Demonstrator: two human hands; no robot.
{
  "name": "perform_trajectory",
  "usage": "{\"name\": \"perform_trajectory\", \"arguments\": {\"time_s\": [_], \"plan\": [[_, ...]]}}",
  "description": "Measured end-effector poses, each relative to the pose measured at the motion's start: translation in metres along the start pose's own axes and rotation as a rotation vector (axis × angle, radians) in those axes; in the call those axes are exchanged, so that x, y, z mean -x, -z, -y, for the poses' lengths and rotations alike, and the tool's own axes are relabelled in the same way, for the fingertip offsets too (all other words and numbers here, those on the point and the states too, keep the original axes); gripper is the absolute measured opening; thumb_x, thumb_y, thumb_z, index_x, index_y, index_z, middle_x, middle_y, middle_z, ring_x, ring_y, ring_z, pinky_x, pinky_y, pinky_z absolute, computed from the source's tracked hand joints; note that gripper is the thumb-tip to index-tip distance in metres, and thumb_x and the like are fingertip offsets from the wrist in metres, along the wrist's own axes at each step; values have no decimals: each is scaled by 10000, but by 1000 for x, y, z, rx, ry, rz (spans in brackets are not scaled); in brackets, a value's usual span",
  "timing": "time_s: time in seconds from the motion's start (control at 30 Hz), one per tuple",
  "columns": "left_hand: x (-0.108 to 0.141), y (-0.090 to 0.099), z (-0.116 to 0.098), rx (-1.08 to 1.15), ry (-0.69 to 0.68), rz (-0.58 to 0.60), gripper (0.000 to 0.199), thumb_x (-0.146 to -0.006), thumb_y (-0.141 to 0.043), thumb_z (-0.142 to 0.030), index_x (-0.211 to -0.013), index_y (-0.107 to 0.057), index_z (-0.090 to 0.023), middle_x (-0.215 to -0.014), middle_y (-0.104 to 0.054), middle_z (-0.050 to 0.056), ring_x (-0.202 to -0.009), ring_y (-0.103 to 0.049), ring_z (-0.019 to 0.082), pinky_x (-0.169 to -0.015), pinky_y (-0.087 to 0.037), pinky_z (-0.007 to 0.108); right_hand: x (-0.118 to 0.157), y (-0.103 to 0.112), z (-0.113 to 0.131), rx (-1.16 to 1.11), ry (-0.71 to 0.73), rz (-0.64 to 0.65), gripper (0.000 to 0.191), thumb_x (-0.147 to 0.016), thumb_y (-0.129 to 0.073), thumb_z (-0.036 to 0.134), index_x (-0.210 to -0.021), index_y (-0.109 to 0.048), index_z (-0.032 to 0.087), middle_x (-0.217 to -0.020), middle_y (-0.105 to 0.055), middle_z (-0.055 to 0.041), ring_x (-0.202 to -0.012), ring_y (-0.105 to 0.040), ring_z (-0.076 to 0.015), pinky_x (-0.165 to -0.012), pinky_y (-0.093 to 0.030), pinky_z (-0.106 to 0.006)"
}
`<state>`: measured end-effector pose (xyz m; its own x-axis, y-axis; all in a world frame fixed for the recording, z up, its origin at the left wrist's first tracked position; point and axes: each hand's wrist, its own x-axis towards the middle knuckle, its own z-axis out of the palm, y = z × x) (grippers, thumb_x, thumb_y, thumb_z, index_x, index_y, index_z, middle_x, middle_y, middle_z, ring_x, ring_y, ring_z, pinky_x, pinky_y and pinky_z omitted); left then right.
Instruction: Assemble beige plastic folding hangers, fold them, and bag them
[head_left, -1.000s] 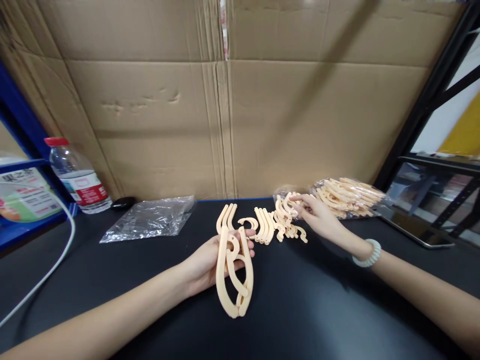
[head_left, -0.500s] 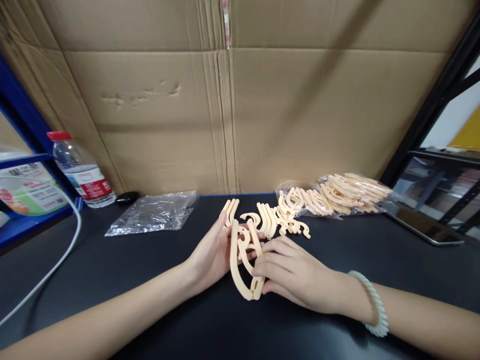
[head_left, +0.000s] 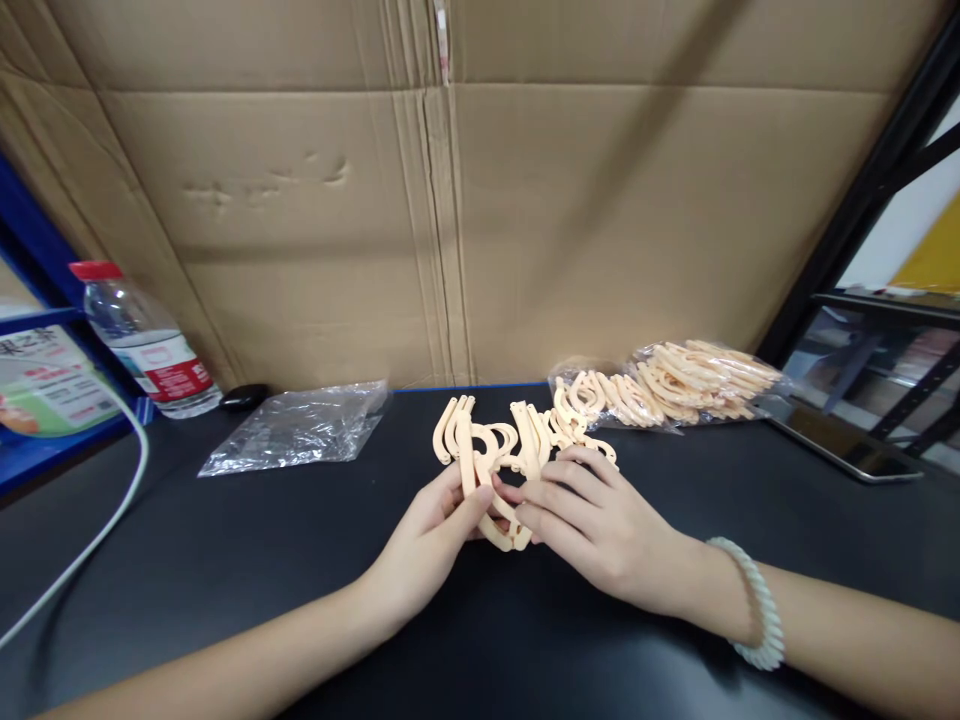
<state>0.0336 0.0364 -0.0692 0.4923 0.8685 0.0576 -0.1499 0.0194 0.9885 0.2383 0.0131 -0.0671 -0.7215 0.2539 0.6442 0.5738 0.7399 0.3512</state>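
Between my two hands is a beige plastic folding hanger (head_left: 466,450), its two curved arms folded up around a hook part. My left hand (head_left: 420,545) grips it on the left, with the thumb across the front. On the other side, my right hand (head_left: 611,540) has its fingers closed on the right arm near the lower joint; some fingertips are hidden. Just beyond lie loose beige hanger arms (head_left: 444,440) and several small hook pieces (head_left: 568,415), partly covered by the held hanger.
Clear bags of beige hanger parts (head_left: 697,380) lie at the back right, beside a dark flat device (head_left: 847,440). An empty-looking plastic bag (head_left: 300,425), a black mouse-like object (head_left: 245,397) and a water bottle (head_left: 161,350) are left. A white cable (head_left: 120,510) crosses the left side. Cardboard (head_left: 315,230) stands behind.
The hanger has moved slightly up and away, toward the loose parts. My left hand, earlier more open behind it, now has its thumb pressed over the front. My right hand keeps its hold.
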Motion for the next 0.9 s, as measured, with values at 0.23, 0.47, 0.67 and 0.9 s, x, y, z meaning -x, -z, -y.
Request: {"name": "perform_trajectory", "arguments": {"time_s": [0.23,0.47,0.67,0.9], "plan": [[1,-1,3,94,20,-106,263,-865,-622,-394,-981,-583,-160,-937,-734,68,-850,-704,208,-803,-557,329,1,-4,-1,0,-114,51,189,-961,-473,158,-880,-644,149,-974,-682,-68,-992,-550,-217,-862,-392,-382],[0,-2,3,52,50,-86,282,-876,-586,-428,-954,-541,-161,-811,-749,65,-784,-723,223,-753,-581,355,-2,-2,2,-19,-62,71,317,-965,-362,68,-749,-584,135,-766,-637,-39,-741,-541,-147,-810,-350,-355],[2,-3,3,-27,13,-96,349,-877,-582,-472,-990,-530,-145,-896,-749,94,-836,-721,233,-758,-582,344,0,-7,1,-27,-97,161,364,-966,-271,43,-764,-557,141,-734,-590,-43,-700,-500,-154,-817,-316,-361],[0,-1,3,13,56,-116,338,-880,-571,-461,-989,-508,-147,-851,-755,112,-819,-727,260,-716,-582,358,-3,-3,-5,2,-3,130,374,-970,-298,51,-698,-538,141,-674,-554,-32,-655,-431,-147,-749,-304,-330]]}}
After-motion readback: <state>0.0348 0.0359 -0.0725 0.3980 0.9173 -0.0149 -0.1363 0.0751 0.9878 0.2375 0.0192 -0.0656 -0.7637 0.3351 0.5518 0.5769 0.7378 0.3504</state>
